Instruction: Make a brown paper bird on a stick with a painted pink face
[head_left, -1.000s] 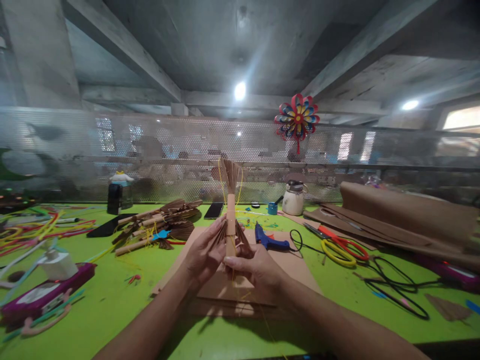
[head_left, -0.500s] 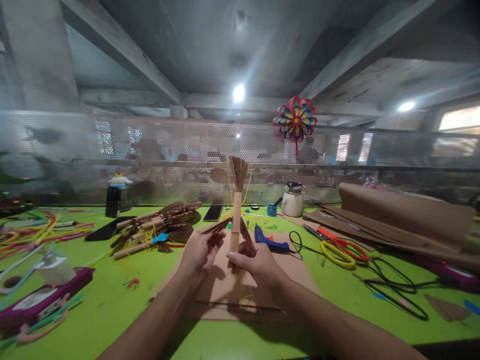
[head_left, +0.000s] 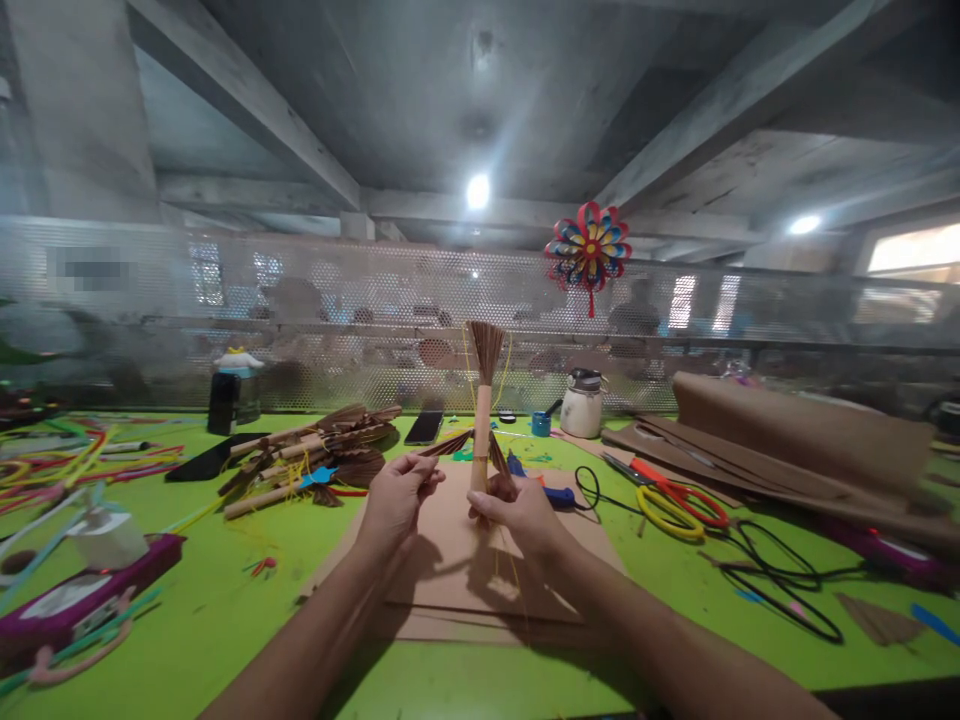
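A brown paper figure stands upright before me: a paper tube [head_left: 482, 425] with a pleated fan [head_left: 486, 345] at its top and pleated side pieces lower down. My right hand [head_left: 517, 510] grips the tube's lower end between thumb and fingers. Yellow string [head_left: 506, 372] loops beside the fan, and thin strands hang below my right hand. My left hand [head_left: 401, 500] is closed in a pinch by the outer end of the left pleated piece [head_left: 448, 444]. What those fingertips hold is too small to make out. Brown cardboard sheets [head_left: 435, 590] lie under both hands.
A blue glue gun [head_left: 559, 496] lies behind my right hand, with scissors [head_left: 671, 500] and black cable [head_left: 780, 590] farther right. Brown paper [head_left: 810, 430] is stacked at right. Several similar paper pieces [head_left: 307, 455] are piled at left, near a purple power strip [head_left: 90, 600].
The paper figure and my right hand have shifted slightly right, covering more of the glue gun. My left hand's fingers have drawn together, and its gap to the tube has widened.
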